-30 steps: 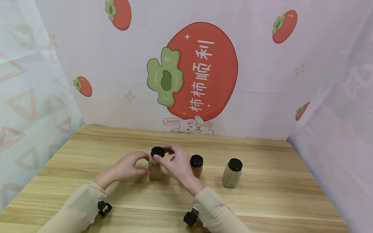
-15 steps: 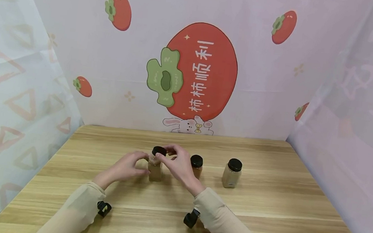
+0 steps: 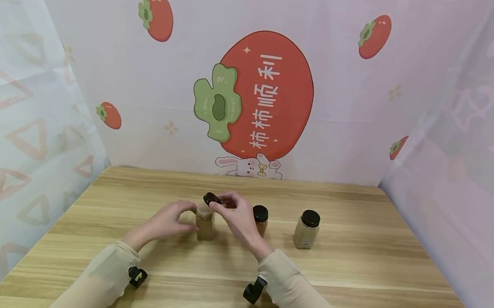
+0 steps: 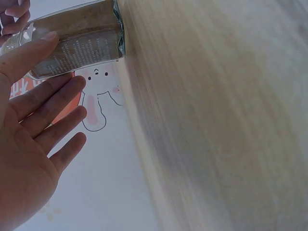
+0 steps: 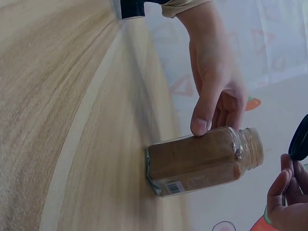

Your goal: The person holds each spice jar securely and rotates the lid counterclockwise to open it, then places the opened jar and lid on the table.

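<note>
A glass spice jar [image 3: 205, 228] of brown powder stands upright on the table, its perforated shaker top showing. My left hand [image 3: 171, 220] steadies it from the left; in the left wrist view the thumb [image 4: 36, 50] lies along the glass while the other fingers spread below. The black lid [image 3: 211, 199] is tilted above the jar's neck, pinched by my right hand [image 3: 240, 219]. From the right wrist view, a gap separates the lid [image 5: 300, 140] from the jar's threaded neck [image 5: 252, 148].
Just right of my right hand stands a black-capped jar with orange-brown contents [image 3: 261, 218], partly hidden by that hand. Farther right is a black-capped jar of pale powder [image 3: 306, 233]. A printed cloth backdrop [image 3: 338, 148] rises behind the wooden table [image 3: 366, 267].
The black lid has come up off the spice jar and tipped to the right in my right hand, uncovering the shaker top. My left hand has stayed on the jar.
</note>
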`<act>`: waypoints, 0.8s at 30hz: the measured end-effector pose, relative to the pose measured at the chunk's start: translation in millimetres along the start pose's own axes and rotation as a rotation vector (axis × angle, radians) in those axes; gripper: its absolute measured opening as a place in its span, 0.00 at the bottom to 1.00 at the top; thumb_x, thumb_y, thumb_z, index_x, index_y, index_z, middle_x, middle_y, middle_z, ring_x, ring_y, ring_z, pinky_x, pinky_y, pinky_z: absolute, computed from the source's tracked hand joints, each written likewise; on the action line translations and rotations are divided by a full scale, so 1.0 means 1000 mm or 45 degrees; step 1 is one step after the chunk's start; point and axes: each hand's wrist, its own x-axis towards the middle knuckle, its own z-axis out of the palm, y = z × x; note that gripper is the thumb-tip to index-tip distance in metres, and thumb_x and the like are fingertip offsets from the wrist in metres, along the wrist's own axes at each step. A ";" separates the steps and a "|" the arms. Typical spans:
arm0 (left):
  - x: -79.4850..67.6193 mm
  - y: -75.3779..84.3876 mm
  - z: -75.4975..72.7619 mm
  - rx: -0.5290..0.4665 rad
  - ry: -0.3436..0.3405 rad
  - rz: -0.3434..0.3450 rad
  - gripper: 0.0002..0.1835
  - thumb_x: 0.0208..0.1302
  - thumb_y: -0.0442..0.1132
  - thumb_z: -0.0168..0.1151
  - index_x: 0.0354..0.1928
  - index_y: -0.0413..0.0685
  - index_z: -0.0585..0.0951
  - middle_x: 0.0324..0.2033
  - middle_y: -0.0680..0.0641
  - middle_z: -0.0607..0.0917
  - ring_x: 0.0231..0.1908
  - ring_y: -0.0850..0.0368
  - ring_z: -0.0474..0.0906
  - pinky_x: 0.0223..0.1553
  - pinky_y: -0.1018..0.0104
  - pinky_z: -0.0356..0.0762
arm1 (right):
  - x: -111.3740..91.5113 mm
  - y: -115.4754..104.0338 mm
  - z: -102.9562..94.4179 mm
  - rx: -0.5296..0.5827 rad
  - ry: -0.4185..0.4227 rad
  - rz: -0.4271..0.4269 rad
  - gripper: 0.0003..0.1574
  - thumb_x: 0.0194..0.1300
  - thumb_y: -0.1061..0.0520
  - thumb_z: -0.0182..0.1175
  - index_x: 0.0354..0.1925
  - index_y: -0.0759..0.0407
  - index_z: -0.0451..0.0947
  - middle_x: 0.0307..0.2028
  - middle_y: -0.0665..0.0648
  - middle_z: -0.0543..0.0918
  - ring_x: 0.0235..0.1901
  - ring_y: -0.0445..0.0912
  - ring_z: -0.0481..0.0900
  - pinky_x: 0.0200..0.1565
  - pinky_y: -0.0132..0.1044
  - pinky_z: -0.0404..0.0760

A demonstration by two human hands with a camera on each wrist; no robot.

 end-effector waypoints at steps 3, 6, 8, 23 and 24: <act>-0.001 -0.001 0.001 -0.005 -0.002 -0.004 0.24 0.51 0.47 0.71 0.49 0.44 0.79 0.47 0.46 0.84 0.54 0.44 0.76 0.57 0.45 0.72 | -0.001 -0.002 0.000 0.022 -0.022 0.021 0.20 0.59 0.48 0.66 0.46 0.57 0.80 0.42 0.56 0.83 0.41 0.45 0.79 0.45 0.35 0.79; -0.001 -0.001 0.001 -0.009 -0.003 -0.007 0.25 0.51 0.48 0.71 0.49 0.44 0.79 0.47 0.45 0.84 0.53 0.43 0.76 0.57 0.44 0.72 | -0.007 -0.014 -0.004 0.053 -0.047 0.029 0.19 0.60 0.51 0.64 0.47 0.61 0.79 0.43 0.59 0.82 0.42 0.47 0.79 0.45 0.35 0.79; -0.002 -0.001 0.001 -0.014 -0.006 -0.010 0.25 0.51 0.48 0.71 0.50 0.43 0.79 0.47 0.45 0.83 0.54 0.43 0.76 0.57 0.44 0.72 | -0.011 -0.024 -0.006 0.062 -0.058 0.037 0.19 0.61 0.53 0.63 0.47 0.63 0.78 0.43 0.61 0.82 0.43 0.47 0.79 0.46 0.35 0.78; 0.001 -0.003 0.002 -0.007 -0.021 -0.003 0.26 0.53 0.49 0.70 0.51 0.44 0.79 0.47 0.46 0.84 0.54 0.44 0.76 0.57 0.46 0.72 | 0.002 -0.003 0.001 0.377 -0.105 0.095 0.21 0.64 0.54 0.58 0.51 0.67 0.75 0.45 0.62 0.82 0.39 0.40 0.80 0.45 0.43 0.82; 0.002 -0.003 0.002 -0.008 -0.020 -0.002 0.26 0.52 0.49 0.70 0.51 0.44 0.79 0.47 0.47 0.84 0.54 0.44 0.76 0.57 0.46 0.72 | 0.002 -0.002 0.000 0.414 -0.114 0.100 0.21 0.65 0.54 0.58 0.51 0.67 0.74 0.45 0.61 0.82 0.40 0.41 0.80 0.44 0.40 0.81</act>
